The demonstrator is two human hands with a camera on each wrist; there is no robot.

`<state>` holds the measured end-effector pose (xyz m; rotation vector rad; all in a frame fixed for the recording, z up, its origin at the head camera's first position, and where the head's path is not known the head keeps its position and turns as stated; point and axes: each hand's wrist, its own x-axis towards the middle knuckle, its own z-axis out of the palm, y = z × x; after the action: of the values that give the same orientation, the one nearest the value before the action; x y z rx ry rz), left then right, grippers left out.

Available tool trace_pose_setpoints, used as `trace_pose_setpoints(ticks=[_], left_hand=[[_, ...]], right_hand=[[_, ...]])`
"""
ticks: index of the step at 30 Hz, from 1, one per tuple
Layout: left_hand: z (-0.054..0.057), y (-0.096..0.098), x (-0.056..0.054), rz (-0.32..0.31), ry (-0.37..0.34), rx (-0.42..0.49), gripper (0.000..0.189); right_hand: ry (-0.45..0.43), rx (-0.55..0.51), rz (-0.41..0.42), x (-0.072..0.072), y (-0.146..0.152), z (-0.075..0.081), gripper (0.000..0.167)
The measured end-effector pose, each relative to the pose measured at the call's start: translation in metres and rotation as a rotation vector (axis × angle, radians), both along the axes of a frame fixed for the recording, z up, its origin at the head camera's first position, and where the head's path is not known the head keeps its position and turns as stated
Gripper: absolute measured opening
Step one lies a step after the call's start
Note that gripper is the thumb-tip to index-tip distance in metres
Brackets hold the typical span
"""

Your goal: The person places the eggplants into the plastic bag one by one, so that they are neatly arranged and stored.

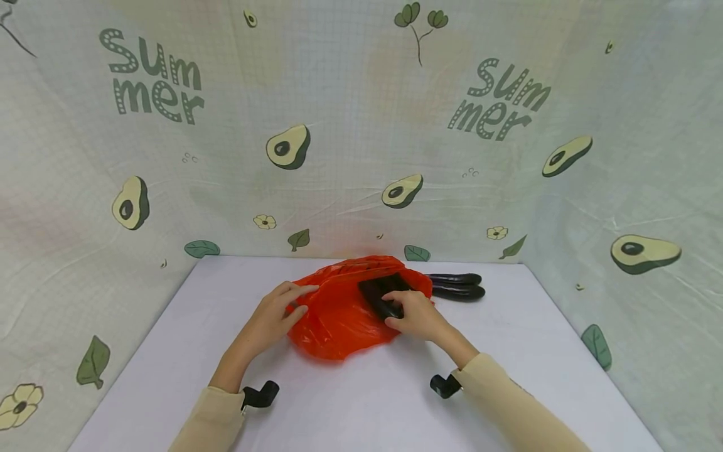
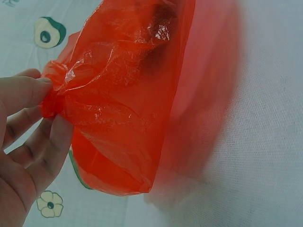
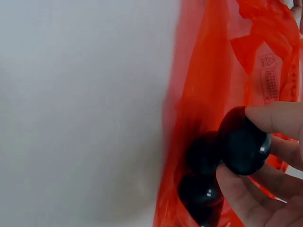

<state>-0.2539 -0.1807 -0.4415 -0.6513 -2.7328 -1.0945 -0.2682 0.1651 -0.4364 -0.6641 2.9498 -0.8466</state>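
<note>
At left, we see the left hand (image 1: 275, 318) with thumb and fingers pinched on the edge of a red plastic bag (image 1: 339, 326), set mid-table. Next, we find the right hand (image 1: 420, 318), its fingers curled around a glossy dark eggplant (image 3: 242, 144) at the bag's opening, beside two others (image 3: 202, 191). Farthest right, we spot a pair of eggplants (image 1: 459, 291) on the white table (image 1: 350, 402).
</note>
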Motion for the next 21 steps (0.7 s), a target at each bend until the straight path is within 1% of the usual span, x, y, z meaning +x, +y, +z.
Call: trace_pose_setpoints(ticks=[10,15,21], left_hand=[[0.001,-0.001,0.001,-0.001,0.009,-0.007,0.049],[0.002,-0.001,0.001,-0.002,0.01,-0.011,0.049],[0.004,0.0,0.001,0.001,0.007,-0.016,0.049]], right_hand=[[0.003,-0.013,-0.089,-0.007,-0.02,-0.013,0.044],[0.033,0.024,-0.112,-0.009,-0.03,-0.018,0.044],[0.07,0.032,-0.131,-0.009,-0.038,-0.023,0.041]])
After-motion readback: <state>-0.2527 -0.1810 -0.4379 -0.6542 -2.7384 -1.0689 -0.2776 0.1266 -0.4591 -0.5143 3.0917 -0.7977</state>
